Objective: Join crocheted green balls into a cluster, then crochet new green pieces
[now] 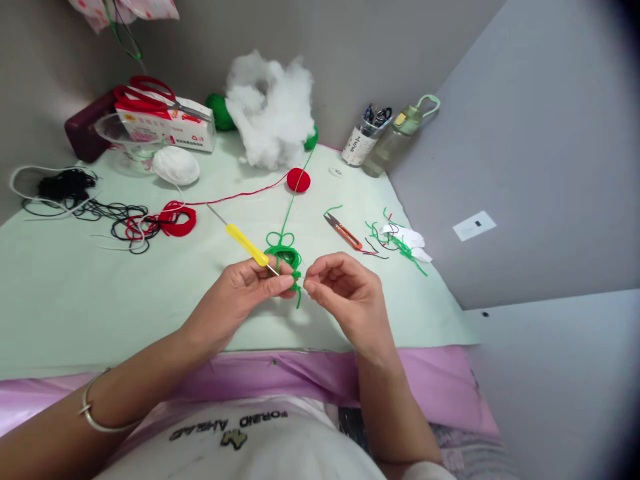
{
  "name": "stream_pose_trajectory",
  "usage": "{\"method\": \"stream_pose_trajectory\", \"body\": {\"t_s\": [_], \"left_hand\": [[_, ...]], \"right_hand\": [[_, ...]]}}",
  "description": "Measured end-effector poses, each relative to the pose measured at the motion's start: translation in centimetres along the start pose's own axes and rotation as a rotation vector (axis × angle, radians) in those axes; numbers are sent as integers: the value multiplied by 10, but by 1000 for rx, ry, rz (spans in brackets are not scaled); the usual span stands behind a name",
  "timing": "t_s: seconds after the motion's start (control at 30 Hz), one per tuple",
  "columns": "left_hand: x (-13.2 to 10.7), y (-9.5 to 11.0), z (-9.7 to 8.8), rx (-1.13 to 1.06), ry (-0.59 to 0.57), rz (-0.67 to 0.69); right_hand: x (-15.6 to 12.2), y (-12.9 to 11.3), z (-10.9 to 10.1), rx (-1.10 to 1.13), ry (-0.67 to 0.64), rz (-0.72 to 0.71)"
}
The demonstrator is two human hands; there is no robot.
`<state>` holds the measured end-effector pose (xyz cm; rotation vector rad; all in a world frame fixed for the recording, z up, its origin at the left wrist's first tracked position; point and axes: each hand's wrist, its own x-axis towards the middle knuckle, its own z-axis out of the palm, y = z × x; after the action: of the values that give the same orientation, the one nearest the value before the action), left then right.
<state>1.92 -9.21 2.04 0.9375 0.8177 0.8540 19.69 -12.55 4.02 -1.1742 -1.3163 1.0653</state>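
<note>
My left hand (245, 293) is closed, its thumb and fingers pinching a small piece of green yarn work (296, 275). A crochet hook (247, 245) with a yellow handle and metal showing at both ends slants across the left fingers, one end at the yarn. Beside it, my right hand (350, 293) pinches thumb to forefinger close to the green piece. Something thin shows at its fingertips, too small to name. Loose loops of green yarn (284, 252) lie just behind the left fingers, and a strand runs from them toward the back of the table.
Orange-handled thread snips (344, 232) and yarn scraps (405, 247) lie to the right. Behind are a red yarn ball (299, 180), white stuffing (270, 110), a pen cup (361, 140) and a bottle (395, 143). At left are black yarn (67, 185), a white yarn ball (176, 166) and red scissors (150, 97) on a box.
</note>
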Motion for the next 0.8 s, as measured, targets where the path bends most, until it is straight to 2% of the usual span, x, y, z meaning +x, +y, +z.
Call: {"method": "stream_pose_trajectory", "body": {"t_s": [0.2,0.5,0.8], "left_hand": [[-1,0,1,-48,-2,-2],[-1,-1,3,-1,-46,-14],[2,2,1,-30,-4,42]], "right_hand": [[-2,1,4,-6,102,-47],[-6,7,12,2,186,-78],[-9,13,16,121,145,-10]]}}
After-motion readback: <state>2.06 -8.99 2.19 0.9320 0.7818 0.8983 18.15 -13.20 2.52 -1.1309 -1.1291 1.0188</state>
